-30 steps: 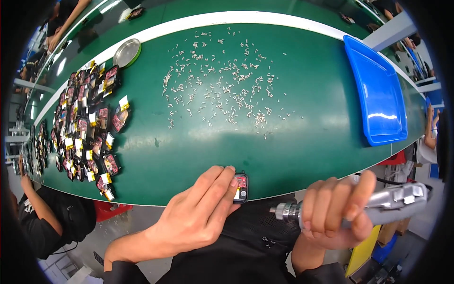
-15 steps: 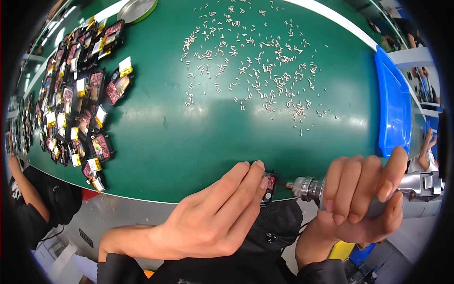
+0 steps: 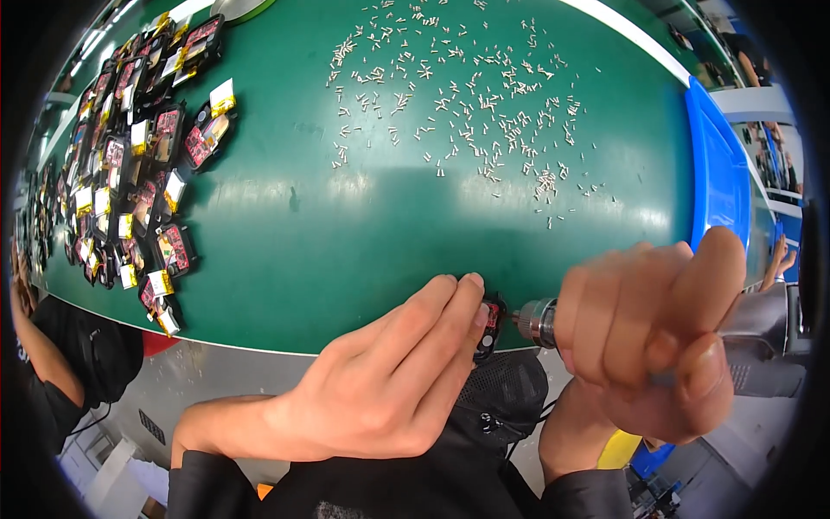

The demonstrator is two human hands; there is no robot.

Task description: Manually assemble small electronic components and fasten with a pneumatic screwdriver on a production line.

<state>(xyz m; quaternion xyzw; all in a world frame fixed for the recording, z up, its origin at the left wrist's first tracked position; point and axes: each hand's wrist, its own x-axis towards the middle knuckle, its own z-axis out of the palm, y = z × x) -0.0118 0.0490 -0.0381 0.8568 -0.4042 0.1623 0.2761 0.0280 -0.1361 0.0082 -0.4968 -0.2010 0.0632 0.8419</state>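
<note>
At the table's near edge, my left hand [image 3: 380, 381] closes its fingers on a small black device casing [image 3: 489, 332]. A strip of red circuit board shows inside the casing; the rest is behind my fingers. My right hand [image 3: 644, 333], a little blurred, wraps round a power screwdriver [image 3: 538, 322] with a silver metal nose, lying sideways and pointing left. Its tip is right beside the casing's right side; whether it touches a screw I cannot tell.
Many small screws [image 3: 510, 130] lie scattered over the green table [image 3: 285, 259]. At left sit several opened black casings [image 3: 169, 251] with red boards and battery packs. A blue tray [image 3: 718, 173] stands at right, a round metal dish [image 3: 233, 9] far left. Another person's arm [image 3: 52, 363] is at left.
The screwdriver in my right hand has moved left, its nose closer to the casing. My left hand keeps its hold. The whole view has shifted slightly.
</note>
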